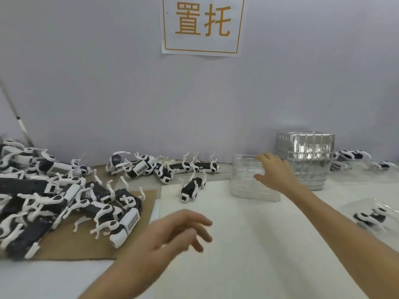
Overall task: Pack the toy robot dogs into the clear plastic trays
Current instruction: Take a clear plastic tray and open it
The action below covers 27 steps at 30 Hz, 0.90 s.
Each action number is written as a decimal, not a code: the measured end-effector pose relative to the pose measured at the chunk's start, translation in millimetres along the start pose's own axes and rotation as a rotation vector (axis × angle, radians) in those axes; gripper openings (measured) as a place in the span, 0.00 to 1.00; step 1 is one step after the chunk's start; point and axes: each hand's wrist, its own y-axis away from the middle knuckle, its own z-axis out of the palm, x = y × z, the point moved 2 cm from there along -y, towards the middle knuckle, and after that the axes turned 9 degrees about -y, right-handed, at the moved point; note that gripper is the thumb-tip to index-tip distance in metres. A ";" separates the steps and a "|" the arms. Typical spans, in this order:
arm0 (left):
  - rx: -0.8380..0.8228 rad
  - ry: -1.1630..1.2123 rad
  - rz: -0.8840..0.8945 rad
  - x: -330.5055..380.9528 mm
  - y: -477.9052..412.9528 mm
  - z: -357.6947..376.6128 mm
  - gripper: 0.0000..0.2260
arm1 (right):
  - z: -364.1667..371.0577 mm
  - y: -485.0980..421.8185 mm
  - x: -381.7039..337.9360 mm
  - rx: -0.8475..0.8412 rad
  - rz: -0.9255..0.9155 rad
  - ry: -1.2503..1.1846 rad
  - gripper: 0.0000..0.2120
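A heap of black-and-white toy robot dogs (54, 203) lies on brown cardboard (86, 249) at the left, most on their backs with legs up. Several more dogs (164, 167) lie along the wall, and a single one (192, 188) lies apart in the middle. My right hand (274, 171) reaches over a low stack of clear plastic trays (246, 180), fingers spread and touching the top tray. My left hand (177, 231) hovers above the white table with loosely spread fingers, holding nothing. A packed tray with a dog (371, 216) sits at the right edge.
A tall stack of clear trays (306, 156) stands behind my right hand by the wall. More packed dogs in trays (356, 158) lie at the far right. A paper sign (203, 24) hangs on the grey wall.
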 end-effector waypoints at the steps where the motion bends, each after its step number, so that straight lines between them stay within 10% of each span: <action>1: 0.016 -0.013 0.025 11.3 5.5 1.4 0.09 | 7.8 -8.9 9.3 -0.050 0.058 0.005 0.29; 13: 0.239 0.475 -0.478 -71.1 -65.1 31.4 0.11 | 10.1 -51.0 42.6 0.147 -0.040 -0.107 0.11; 27: 0.184 0.726 -0.519 -120.6 -76.6 54.3 0.20 | -1.3 3.0 -39.6 0.537 -0.413 -0.450 0.08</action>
